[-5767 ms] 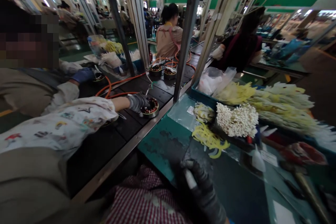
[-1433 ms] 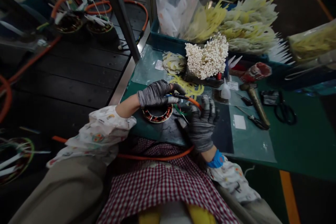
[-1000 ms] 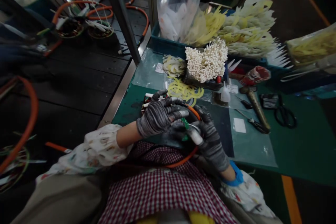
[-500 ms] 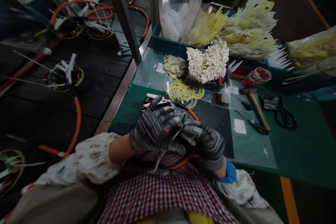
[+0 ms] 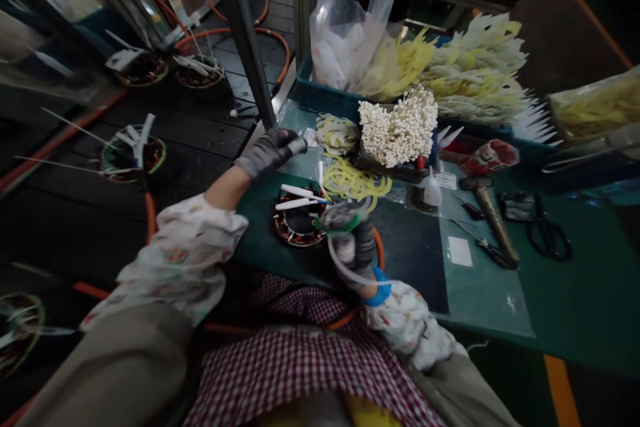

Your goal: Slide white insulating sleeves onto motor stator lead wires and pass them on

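Note:
My left hand [image 5: 273, 152], in a grey striped glove, is raised over the bench's left edge beside the dark upright post. Its fingers stretch to the right and I see nothing in them. My right hand [image 5: 357, 247], gloved and blurred, grips a small green circuit board [image 5: 353, 222] with thin white wires [image 5: 336, 257] looping below it. Just left of that hand a round motor stator [image 5: 297, 238] with copper windings lies on the green bench. White sleeved leads [image 5: 296, 203] rest across it. An orange cable [image 5: 379, 247] curves behind my right hand.
Yellow insulation strips [image 5: 353, 180] and a bundle of white-tipped sticks [image 5: 397, 127] lie behind the stator. A hammer [image 5: 493, 220], scissors [image 5: 550, 237] and a screwdriver [image 5: 483, 245] are at right. More stators [image 5: 133, 157] stand on the dark slatted surface at left.
My left hand has left the right hand and moved up and left to the bench edge. My right hand has shifted left with the circuit board, nearer the stator, which is now uncovered.

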Demonstrator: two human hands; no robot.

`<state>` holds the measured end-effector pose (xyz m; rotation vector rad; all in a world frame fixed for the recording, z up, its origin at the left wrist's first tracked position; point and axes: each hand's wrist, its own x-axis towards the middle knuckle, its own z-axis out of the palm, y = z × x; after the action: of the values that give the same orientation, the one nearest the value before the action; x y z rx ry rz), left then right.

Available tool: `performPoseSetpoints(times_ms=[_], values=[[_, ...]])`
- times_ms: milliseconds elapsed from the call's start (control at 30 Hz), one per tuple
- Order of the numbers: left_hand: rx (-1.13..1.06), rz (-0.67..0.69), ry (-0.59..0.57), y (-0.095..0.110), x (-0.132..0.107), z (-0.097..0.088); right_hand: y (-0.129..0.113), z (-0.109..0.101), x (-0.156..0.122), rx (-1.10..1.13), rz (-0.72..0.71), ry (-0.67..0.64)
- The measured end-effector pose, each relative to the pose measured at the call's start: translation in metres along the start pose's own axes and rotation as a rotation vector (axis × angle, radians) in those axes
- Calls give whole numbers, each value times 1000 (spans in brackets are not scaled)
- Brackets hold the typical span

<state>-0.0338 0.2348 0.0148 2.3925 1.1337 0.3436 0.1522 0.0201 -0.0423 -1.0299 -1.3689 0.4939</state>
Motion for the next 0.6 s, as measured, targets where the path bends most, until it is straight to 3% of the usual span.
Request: performPoseSetpoints(times_ms=[133, 233, 400, 533, 600], values=[[32, -14, -249, 8, 60, 22, -2, -2, 3, 45, -58, -166], [73, 4, -310, 19, 79, 39, 2, -8, 1, 45, -23, -207], [41, -64, -289, 13, 73, 38, 5, -9, -2, 26, -11, -226], [-36, -132, -194, 2, 56, 28, 1, -3, 3, 44, 38, -130], [-54, -165, -91, 2, 42, 22, -3, -2, 7, 59, 114, -64]])
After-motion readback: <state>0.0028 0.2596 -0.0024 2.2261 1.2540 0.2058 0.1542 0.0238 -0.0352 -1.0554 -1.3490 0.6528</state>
